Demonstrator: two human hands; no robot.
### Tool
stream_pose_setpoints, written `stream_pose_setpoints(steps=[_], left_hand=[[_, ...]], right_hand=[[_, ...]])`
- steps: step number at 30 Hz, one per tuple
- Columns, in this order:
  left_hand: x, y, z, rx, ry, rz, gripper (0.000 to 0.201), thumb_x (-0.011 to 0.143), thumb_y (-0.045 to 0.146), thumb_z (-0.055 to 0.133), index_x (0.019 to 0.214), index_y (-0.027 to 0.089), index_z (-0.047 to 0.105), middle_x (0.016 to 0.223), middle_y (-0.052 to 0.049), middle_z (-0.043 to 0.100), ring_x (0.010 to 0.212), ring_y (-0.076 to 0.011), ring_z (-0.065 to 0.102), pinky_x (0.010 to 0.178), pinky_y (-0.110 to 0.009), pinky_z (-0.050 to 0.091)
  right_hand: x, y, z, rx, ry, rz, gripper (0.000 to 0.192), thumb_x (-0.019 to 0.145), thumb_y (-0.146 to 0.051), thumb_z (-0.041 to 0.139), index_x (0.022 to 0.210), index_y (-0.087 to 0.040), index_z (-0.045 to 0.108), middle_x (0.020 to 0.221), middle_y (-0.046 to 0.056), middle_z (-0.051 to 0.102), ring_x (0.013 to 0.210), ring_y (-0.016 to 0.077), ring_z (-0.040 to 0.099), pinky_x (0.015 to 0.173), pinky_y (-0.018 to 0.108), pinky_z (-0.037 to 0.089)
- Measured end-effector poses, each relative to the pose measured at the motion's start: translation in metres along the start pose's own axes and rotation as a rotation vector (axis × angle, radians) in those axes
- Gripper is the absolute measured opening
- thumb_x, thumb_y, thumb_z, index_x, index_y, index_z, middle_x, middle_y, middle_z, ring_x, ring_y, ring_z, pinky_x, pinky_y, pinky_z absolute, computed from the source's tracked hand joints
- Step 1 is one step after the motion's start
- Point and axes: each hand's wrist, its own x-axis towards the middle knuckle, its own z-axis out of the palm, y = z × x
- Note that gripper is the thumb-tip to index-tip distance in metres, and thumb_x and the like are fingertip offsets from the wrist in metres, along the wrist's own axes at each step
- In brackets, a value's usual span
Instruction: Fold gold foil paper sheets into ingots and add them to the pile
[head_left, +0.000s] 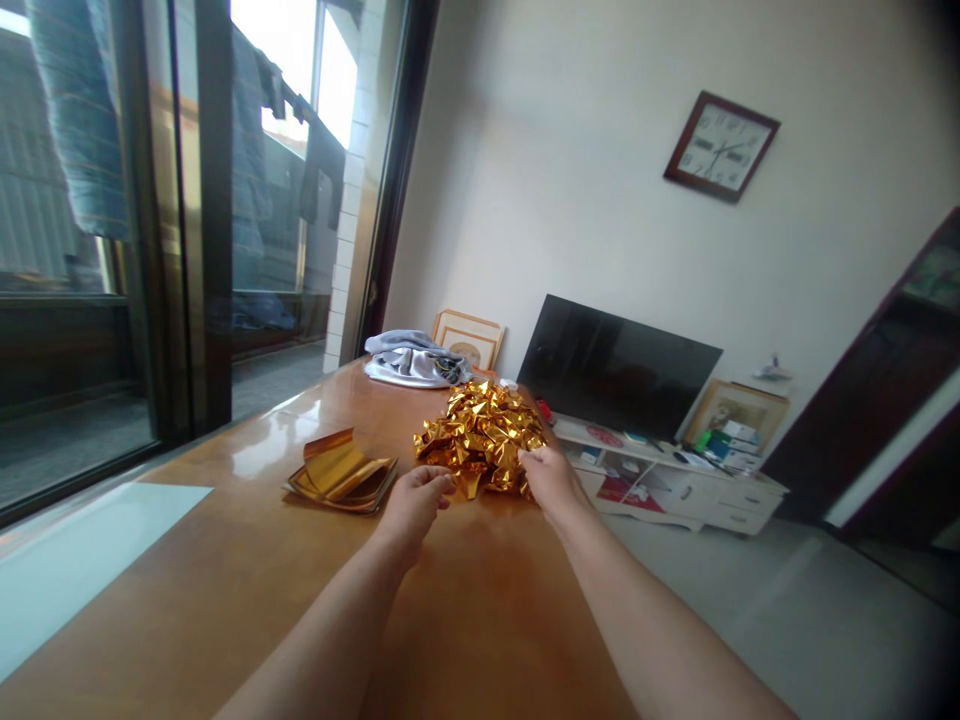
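A heap of folded gold foil papers (487, 430) lies on the brown table (480, 620) in front of me. At the heap's near left edge is my left hand (416, 505), thumb and fingers pinched together. Whatever may be between those fingertips is too small to name. My right hand (551, 480) rests against the right side of the heap with curled fingers; its fingertips are partly lost against the foil, and I cannot see what they grip. Left of my left hand sits a stack of flat gold foil sheets (341, 475), its top sheets curling upward.
Light blue folded cloth (416, 360) lies at the table's far end, with picture frames (469, 340) behind it. A pale sheet (90, 570) covers the left table edge. Beyond the right edge stand a television (619, 365) and a white cabinet (690, 490). Glass doors line the left.
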Motion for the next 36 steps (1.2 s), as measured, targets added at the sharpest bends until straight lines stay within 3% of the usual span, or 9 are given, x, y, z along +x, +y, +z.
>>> stream_pose_setpoints(steps=[9,19,28,36], left_hand=[[0.001,0.0,0.0,-0.034,0.014,0.003,0.021,0.066,0.026,0.069,0.083,0.014,0.066,0.075,-0.006,0.069,0.057,-0.0117,0.052,0.052,-0.024,0.034],[-0.001,0.002,0.0,-0.029,0.012,0.002,0.02,0.069,0.027,0.068,0.085,0.014,0.066,0.075,-0.005,0.069,0.058,-0.0111,0.051,0.053,-0.023,0.034],[-0.003,0.005,0.0,-0.034,0.037,0.012,0.021,0.067,0.032,0.07,0.079,0.015,0.067,0.076,-0.007,0.071,0.058,-0.0128,0.053,0.053,-0.025,0.035],[-0.002,0.005,0.0,-0.021,0.039,0.026,0.021,0.066,0.032,0.07,0.079,0.015,0.068,0.076,-0.007,0.071,0.057,-0.0127,0.054,0.055,-0.026,0.036]], right_hand=[[0.031,0.002,0.002,-0.306,0.004,-0.041,0.03,0.079,-0.046,0.062,0.062,-0.021,0.065,0.062,0.002,0.064,0.059,0.017,0.053,0.055,0.027,0.026],[0.039,0.014,0.017,-0.348,0.001,-0.044,0.031,0.081,-0.046,0.06,0.063,-0.022,0.067,0.064,0.003,0.066,0.06,0.0172,0.056,0.055,0.026,0.029],[0.029,0.01,0.019,-0.172,0.043,-0.042,0.032,0.082,-0.047,0.056,0.063,-0.021,0.061,0.065,0.002,0.064,0.062,0.0177,0.054,0.055,0.025,0.03],[-0.024,0.011,0.004,0.218,-0.041,0.154,0.038,0.083,-0.055,0.057,0.069,-0.02,0.056,0.052,-0.001,0.052,0.048,0.014,0.046,0.044,0.024,0.031]])
